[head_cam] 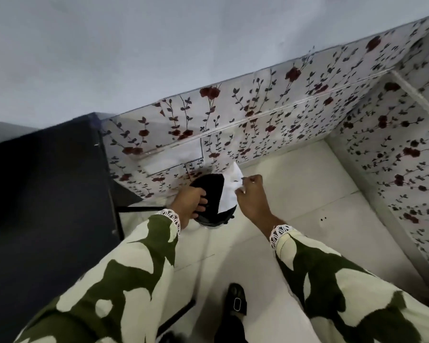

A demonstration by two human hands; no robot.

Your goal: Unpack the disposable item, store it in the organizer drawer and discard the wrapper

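Observation:
A small black bin (212, 191) stands on the pale floor against the floral wall. My left hand (190, 203) grips its lid or rim on the left side. My right hand (252, 196) pinches a white wrapper (229, 189) that hangs over the bin's right side. The lower end of the wrapper reaches down to the bin's edge. The organizer drawer and the unpacked item are out of view.
A dark table top (47, 194) with black metal legs fills the left side. Floral-papered walls (282, 115) run behind the bin and along the right. My foot in a black shoe (237, 302) stands on the white tiled floor (295, 189).

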